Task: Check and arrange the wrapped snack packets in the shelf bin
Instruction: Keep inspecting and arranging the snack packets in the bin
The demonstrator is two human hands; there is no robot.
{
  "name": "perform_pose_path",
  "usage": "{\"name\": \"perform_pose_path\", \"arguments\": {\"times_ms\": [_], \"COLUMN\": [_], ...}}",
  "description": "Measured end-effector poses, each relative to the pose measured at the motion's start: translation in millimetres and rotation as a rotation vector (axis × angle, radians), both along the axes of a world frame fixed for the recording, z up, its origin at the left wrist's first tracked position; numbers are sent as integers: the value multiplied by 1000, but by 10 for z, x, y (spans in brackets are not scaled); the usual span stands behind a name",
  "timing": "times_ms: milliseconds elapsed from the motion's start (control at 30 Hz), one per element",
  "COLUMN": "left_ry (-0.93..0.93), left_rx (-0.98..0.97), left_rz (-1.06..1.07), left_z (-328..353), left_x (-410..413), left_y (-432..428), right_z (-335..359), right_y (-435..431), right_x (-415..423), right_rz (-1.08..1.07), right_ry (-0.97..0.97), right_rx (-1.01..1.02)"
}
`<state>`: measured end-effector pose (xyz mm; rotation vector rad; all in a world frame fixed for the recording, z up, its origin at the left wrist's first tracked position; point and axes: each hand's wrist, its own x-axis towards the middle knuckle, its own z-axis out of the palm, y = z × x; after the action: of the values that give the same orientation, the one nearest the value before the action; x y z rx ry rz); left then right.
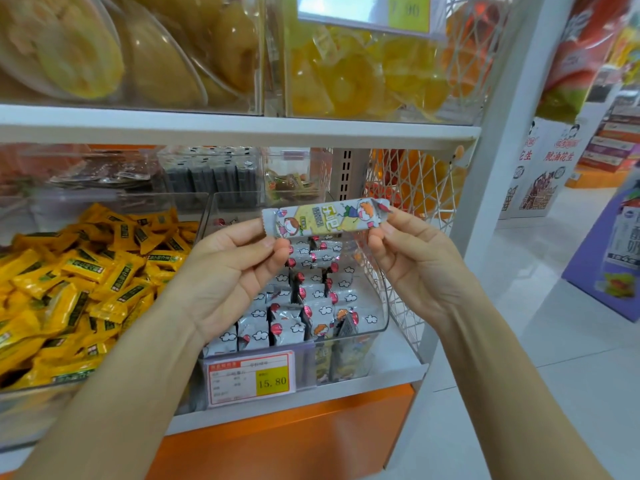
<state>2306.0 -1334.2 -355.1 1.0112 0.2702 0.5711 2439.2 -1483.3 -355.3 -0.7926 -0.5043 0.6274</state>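
Above the clear shelf bin (380, 299), the left hand (228, 271) and the right hand (412, 258) are each pinched on one end of a wrapped packet (325, 218). It is best turned slowly (both seals inspected), then stood among the rows.

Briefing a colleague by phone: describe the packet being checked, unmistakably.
On the lower shelf, right of the yellow packets, stands a clear bin tagged 15.80. Over it, the left hand and right hand hold one packet by its ends; it alone shows its whole cartoon front.
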Motion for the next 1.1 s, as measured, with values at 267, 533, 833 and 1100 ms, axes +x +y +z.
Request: {"name": "perform_pose_path", "arguments": {"times_ms": [267, 533, 833, 1100], "left_ry": [64, 44, 124, 132], "left_rx": [180, 270, 567, 727], "left_rz": [85, 66, 181, 196], "left_z": [-34, -7, -65, -46], "left_x": [-21, -28, -15, -19], "left_y": [4, -25, 6, -28], "right_z": [-34, -72, -84, -84], "right_y": [23, 36, 50, 77], "right_x": [-7, -12, -44, -121], "right_rz": [-163, -312, -279, -488], "right_ry": [-168, -400, -501, -698], "right_rx": [-141, -271, -364, -417]}}
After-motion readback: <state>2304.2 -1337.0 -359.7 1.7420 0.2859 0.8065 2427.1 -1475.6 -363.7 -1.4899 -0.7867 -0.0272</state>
